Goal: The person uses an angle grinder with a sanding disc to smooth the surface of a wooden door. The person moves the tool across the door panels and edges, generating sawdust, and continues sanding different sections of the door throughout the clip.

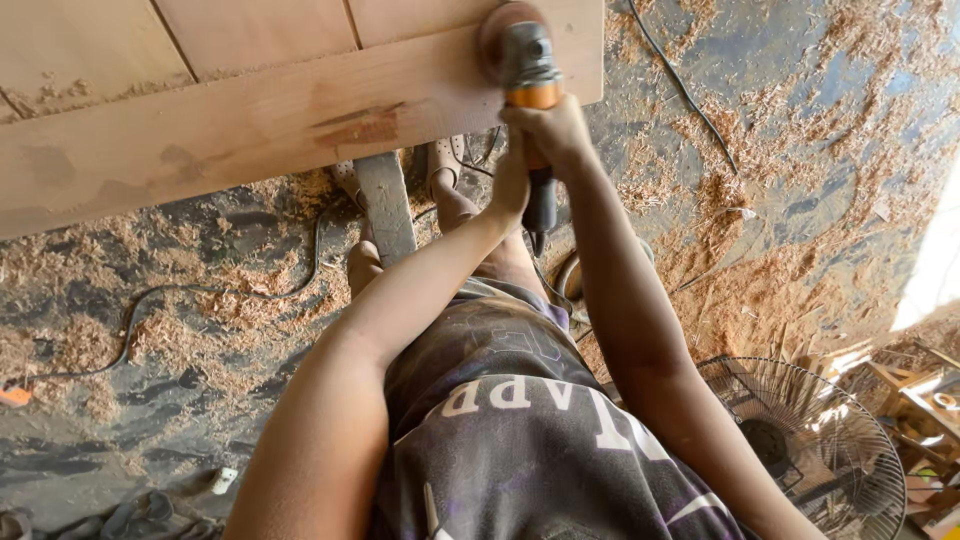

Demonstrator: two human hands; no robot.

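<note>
An orange and grey angle grinder with a round sanding disc presses on the near right corner of a wide wooden panel. My right hand wraps the grinder's body just behind the orange collar. My left hand grips the black rear handle below it. Both arms reach forward over my dark printed shirt. The panel's framing board shows a reddish knot mark near its middle.
Wood shavings cover the concrete floor. A black power cable snakes under the panel, another runs at top right. A grey support leg stands under the panel by my feet. A wire fan guard lies lower right.
</note>
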